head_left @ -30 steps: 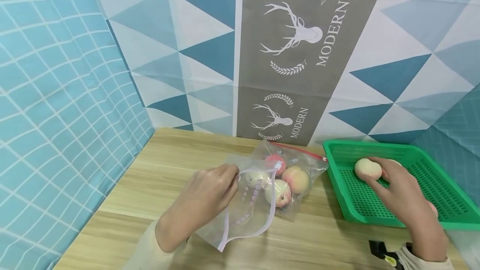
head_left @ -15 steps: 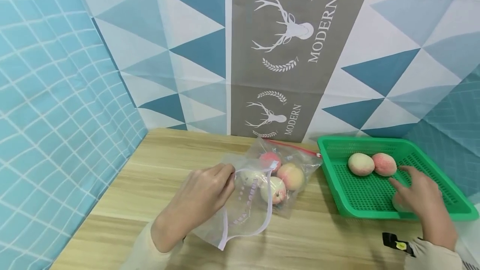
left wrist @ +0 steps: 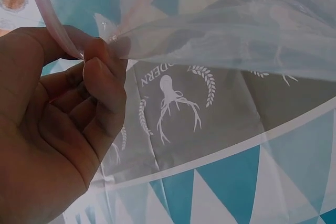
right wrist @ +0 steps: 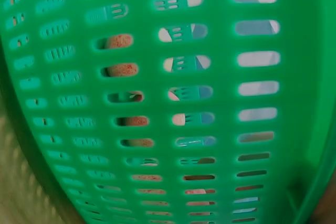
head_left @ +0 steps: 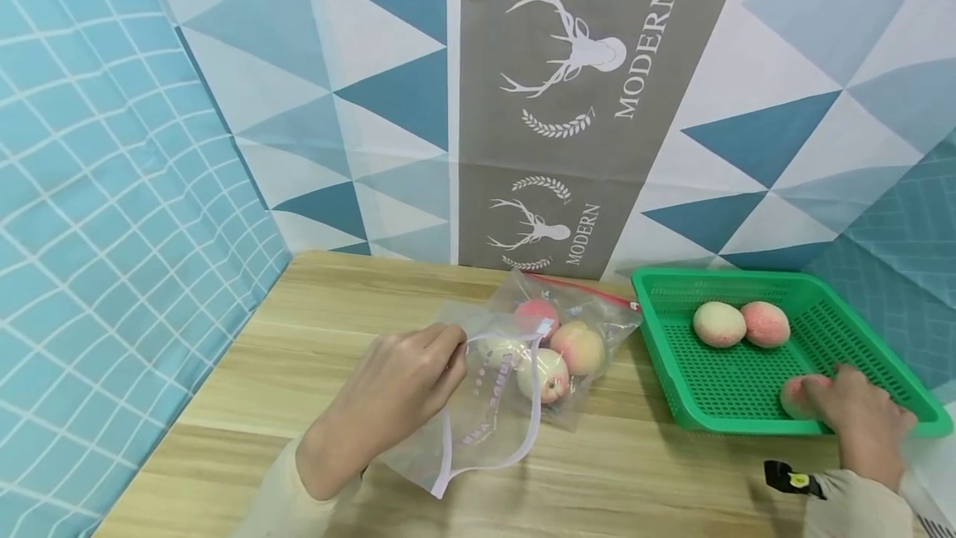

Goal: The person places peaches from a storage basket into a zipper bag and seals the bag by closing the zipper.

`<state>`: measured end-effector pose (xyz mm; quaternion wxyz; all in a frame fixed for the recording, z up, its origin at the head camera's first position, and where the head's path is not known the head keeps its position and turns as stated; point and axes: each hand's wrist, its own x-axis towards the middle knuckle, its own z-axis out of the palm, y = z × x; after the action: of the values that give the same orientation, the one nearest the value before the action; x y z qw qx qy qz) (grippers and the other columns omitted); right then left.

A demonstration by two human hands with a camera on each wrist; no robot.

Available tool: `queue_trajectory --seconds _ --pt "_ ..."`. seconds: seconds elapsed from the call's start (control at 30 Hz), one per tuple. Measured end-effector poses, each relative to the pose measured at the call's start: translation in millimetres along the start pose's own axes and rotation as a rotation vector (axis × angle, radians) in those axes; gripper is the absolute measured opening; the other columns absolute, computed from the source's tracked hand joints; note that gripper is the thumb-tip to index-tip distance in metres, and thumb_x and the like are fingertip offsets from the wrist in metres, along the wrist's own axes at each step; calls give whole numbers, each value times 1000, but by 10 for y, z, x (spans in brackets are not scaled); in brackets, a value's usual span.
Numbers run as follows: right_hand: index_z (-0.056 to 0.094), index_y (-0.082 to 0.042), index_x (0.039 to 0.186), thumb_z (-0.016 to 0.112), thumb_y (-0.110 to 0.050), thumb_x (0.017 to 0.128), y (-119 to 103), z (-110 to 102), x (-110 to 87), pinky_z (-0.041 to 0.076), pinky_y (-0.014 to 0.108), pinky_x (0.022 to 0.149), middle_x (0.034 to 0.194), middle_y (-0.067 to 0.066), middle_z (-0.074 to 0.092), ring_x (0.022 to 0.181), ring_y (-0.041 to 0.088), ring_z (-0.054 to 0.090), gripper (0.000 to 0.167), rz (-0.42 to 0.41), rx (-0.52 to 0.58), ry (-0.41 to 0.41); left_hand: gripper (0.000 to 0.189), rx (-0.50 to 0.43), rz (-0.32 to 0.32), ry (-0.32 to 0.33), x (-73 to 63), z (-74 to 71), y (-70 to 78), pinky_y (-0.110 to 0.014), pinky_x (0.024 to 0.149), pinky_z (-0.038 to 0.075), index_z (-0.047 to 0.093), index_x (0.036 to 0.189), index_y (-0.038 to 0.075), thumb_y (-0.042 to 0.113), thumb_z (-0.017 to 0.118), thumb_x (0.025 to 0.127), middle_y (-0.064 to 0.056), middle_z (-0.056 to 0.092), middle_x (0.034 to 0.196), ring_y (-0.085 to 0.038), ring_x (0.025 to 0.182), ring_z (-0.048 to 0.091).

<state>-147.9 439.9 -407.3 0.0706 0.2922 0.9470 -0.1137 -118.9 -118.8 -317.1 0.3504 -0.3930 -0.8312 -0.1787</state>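
Note:
My left hand point(head_left: 396, 397) pinches the edge of a clear zip bag point(head_left: 489, 434) with a pale lilac seal, its mouth spread. The left wrist view shows thumb and fingertips on the film of the zip bag point(left wrist: 210, 38). At the basket's near right, my right hand point(head_left: 866, 413) has its fingers round a pinkish peach point(head_left: 796, 398); the far fingers are hidden. Two more peaches, one pale point(head_left: 719, 325) and one pink point(head_left: 765, 325), lie together in the green basket point(head_left: 675, 384). Only the slotted basket wall point(right wrist: 220, 108) shows in the right wrist view, with the hand out of sight.
Behind the held bag lies a red-sealed zip bag point(head_left: 623, 330) with several peaches point(head_left: 578, 349) visible through the film. Both bags lie over the wooden table point(head_left: 299, 355). A patterned cloth point(head_left: 403, 98) hangs at the back, and a blue checked one point(head_left: 112, 189) at the left.
My right hand has left the pale peach, moved right and nearer in the basket, and come down on the pinkish peach. My left hand keeps its pinch on the bag.

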Motion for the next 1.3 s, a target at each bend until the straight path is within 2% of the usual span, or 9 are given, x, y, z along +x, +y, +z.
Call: queue_trajectory --seconds 0.13,0.3,0.43,0.6,0.7,0.93,1.1,1.3 --pt "32 10 142 44 -54 95 16 -4 -4 24 75 95 131 47 35 114 66 37 80 -23 -28 -54 10 -4 10 6 13 7 9 -12 42 23 55 77 9 2 55 85 7 46 64 -1 49 30" --pt "37 10 139 59 -65 86 61 -41 9 36 71 81 128 46 40 106 65 43 94 -154 -22 -45 11 -6 6 4 20 20 17 -12 42 22 54 76 10 2 55 85 7 45 64 -1 49 28" --pt "38 11 140 58 -71 85 96 -75 40 42 62 67 127 45 42 98 65 47 100 -258 7 -32 11 -4 -3 -2 8 14 11 -13 42 21 54 76 10 3 56 85 7 44 64 -1 50 28" --pt "37 13 139 57 -69 88 124 -87 53 43 59 66 126 45 42 96 67 45 98 -309 54 -32 11 -7 -5 -9 6 12 5 -13 42 22 54 77 10 3 55 85 7 45 64 -1 50 29" --pt "38 13 138 57 -65 90 102 -81 34 42 60 67 126 45 42 97 66 45 93 -340 71 10 11 -7 -5 -10 8 11 0 -13 42 23 54 77 9 3 55 85 7 44 63 -1 50 29" --pt "41 15 136 64 -50 93 -41 -36 -29 38 67 73 121 47 46 100 64 44 81 -423 178 223 12 -9 -6 -5 10 8 -2 -12 42 21 53 76 10 3 54 86 8 40 62 -1 50 26" --pt "40 13 138 66 -45 93 -142 -19 -79 33 69 80 125 46 45 106 63 42 79 -452 232 288 12 -12 -10 -11 13 9 1 -12 42 20 53 76 10 3 55 85 8 40 62 0 50 26" --pt "40 11 141 69 -40 92 -231 -75 -151 30 70 82 127 45 45 107 62 42 77 -477 283 330 13 -16 -13 -14 21 4 1 -12 42 20 53 75 9 2 56 85 8 40 62 -1 50 25"
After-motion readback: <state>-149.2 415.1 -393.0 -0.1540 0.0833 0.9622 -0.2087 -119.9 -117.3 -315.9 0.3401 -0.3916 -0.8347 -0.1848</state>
